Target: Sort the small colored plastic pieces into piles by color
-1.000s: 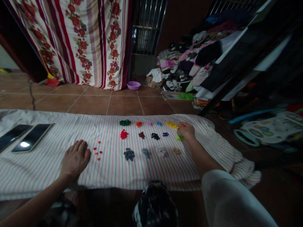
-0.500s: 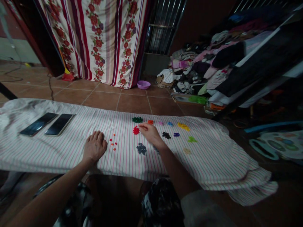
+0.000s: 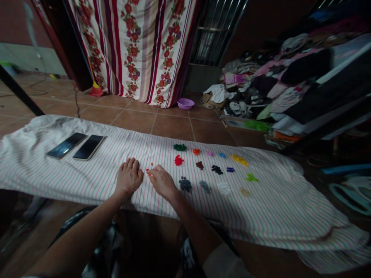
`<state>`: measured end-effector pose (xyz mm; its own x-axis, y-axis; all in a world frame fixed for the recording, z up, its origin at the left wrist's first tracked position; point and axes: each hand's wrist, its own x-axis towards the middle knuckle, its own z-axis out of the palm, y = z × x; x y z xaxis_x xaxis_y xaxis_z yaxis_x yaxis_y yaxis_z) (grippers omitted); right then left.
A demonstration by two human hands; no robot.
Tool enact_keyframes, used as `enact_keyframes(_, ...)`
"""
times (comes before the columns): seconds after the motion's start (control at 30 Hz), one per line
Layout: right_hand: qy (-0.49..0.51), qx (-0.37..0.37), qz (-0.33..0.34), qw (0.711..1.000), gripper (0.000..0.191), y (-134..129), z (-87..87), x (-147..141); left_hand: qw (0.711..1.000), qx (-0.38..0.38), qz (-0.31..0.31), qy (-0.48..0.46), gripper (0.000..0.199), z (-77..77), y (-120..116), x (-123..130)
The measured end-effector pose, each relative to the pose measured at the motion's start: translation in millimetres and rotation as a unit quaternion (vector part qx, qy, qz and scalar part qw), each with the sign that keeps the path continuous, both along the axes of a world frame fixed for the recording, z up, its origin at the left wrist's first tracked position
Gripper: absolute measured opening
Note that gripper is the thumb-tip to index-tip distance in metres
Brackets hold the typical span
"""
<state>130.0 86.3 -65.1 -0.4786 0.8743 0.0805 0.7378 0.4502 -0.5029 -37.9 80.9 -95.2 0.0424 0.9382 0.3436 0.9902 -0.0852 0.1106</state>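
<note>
My left hand lies palm down on the striped cloth, its fingers stretched out. Just right of it, the thumb and forefinger of my right hand are pinched together low over the cloth, with a small red piece at the tips. A small orange piece lies just beyond these fingertips. Other loose bits beside them are mostly hidden by the hand. Farther right sit small heaps sorted by colour, among them a red heap, a dark green heap and a dark grey heap.
Two dark phones lie side by side at the cloth's left. More heaps, such as yellow, black and white, spread rightward. On the tiled floor behind are a purple basin and piled clothes.
My right hand has moved left and nearer, from the red heap to the loose pieces beside my left hand. The left hand stays flat. The whole view has shifted slightly.
</note>
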Motion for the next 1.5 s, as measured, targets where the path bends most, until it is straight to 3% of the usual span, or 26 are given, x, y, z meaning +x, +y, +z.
enact_keyframes(0.57, -0.070, 0.013, -0.007, 0.997, 0.022, 6, 3.4, -13, 1.000, 0.020, -0.001, 0.009, 0.039, -1.5, 0, 1)
enact_keyframes(0.83, 0.055, 0.043, -0.026, 0.997, 0.011, 13, 1.3, -8, 0.999, 0.035, -0.002, 0.016, 0.039, -4.9, 0, 0)
enact_keyframes(1.03, 0.163, -0.007, -0.068, 0.984, 0.010, 22, 1.5, 8, 0.999, 0.027, -0.009, 0.026, 0.040, -4.1, 1, -1)
enact_keyframes(1.2, 0.193, 0.007, -0.112, 0.975, 0.013, 29, 5.2, 21, 0.999, 0.029, -0.010, 0.033, 0.041, -6.3, 1, -3)
enact_keyframes(1.5, 0.221, 0.048, -0.129, 0.965, 0.018, 35, 8.8, 38, 0.999, 0.023, -0.010, 0.046, 0.041, -9.1, 2, -6)
